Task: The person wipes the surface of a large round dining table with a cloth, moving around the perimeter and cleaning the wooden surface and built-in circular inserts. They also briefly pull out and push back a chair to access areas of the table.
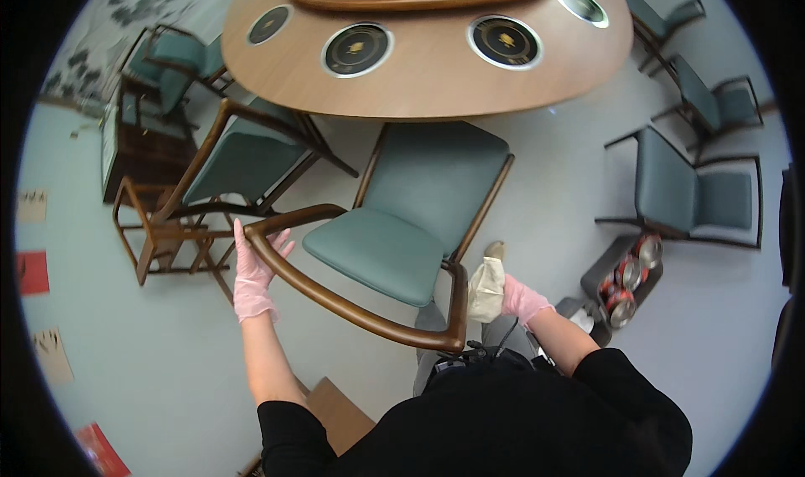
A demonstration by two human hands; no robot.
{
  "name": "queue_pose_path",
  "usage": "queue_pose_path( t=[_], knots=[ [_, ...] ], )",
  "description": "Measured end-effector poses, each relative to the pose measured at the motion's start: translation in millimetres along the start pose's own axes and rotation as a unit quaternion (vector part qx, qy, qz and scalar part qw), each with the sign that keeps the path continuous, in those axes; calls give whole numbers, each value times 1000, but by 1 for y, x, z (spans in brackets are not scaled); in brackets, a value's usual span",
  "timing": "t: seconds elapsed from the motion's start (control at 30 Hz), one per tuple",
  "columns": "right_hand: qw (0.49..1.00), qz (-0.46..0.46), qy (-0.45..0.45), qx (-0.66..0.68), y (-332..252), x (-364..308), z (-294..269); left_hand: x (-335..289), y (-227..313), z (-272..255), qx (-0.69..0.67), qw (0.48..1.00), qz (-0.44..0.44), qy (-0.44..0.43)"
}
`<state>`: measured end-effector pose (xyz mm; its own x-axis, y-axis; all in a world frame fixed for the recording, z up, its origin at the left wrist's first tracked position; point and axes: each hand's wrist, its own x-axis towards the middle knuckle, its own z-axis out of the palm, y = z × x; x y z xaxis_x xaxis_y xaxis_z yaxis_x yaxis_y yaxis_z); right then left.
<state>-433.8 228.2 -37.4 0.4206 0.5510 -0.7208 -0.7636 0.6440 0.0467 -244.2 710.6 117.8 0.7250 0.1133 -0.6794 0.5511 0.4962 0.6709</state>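
Observation:
A wooden armchair (411, 238) with grey-green padding stands in front of me, its curved rail toward my body. My left hand (253, 280), in a pink glove, takes hold of the rail's left corner. One finger reaches along the outer side, while other fingertips show past the inner side. In my right hand (521, 299), also pink-gloved, a cream cloth (486, 291) is bunched beside the chair's right end. The cloth covers most of that hand's fingers. Whether the cloth touches the wood, I cannot tell.
Ahead is a round wooden table (428, 91) with dark round plates (358, 50). Another green chair (251, 158) leans close on the left, beside a wooden stand (155, 246). To the right are a chair (667, 183) and a dark crate of cans (625, 280). Behind my left arm lies a brown box (340, 414).

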Motion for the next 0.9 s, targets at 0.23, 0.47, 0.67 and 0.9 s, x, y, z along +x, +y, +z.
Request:
queue_pose_path(
  t=[0.23,0.47,0.67,0.9],
  knots=[
    [995,39,19,94,43,18,15,-3,15,-7,106,994,-16,-22],
    [966,7,-33,255,66,51,-6,-8,-5,-3,155,975,136,-87],
    [966,-121,-52,224,40,25,-41,-41,-30,92,116,954,277,-27],
    [958,-184,66,210,-52,-123,-23,-91,-57,178,118,859,425,-258]
  ],
)
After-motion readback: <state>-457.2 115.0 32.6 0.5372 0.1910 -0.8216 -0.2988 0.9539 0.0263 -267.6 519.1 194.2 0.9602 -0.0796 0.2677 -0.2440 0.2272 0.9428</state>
